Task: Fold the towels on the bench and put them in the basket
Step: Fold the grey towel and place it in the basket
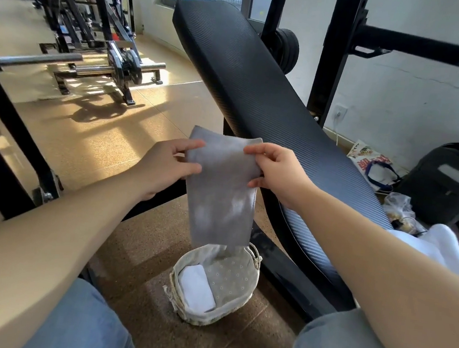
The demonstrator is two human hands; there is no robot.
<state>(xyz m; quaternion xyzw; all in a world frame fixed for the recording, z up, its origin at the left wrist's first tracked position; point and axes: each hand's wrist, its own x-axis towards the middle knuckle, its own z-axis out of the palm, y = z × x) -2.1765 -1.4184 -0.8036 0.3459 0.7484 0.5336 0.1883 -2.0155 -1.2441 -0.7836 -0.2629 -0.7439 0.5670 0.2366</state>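
- While both hands are pinching it near its top, the grey towel [220, 195] is hanging in the air as a narrow, lengthwise-folded strip. The folding step seems to be nearing its end.
- The left hand [167, 164] is gripping the strip's left edge between thumb and curled fingers. The right hand [276, 173] is pinching the right edge the same way.
- The strip's lower end is dangling just above the basket [256, 257], which is sitting on the floor at 6 o'clock from the hands.
- A folded white towel [196, 288] is lying in the basket's 9 o'clock half, leaving the 3 o'clock half free.
- The next move is probably calling for doubling the strip shorter, then lowering it into that free half.
- At 4 o'clock from the right hand, an unfolded white heap [441, 247] is waiting on the table [247, 71], so the task looks only partway done.
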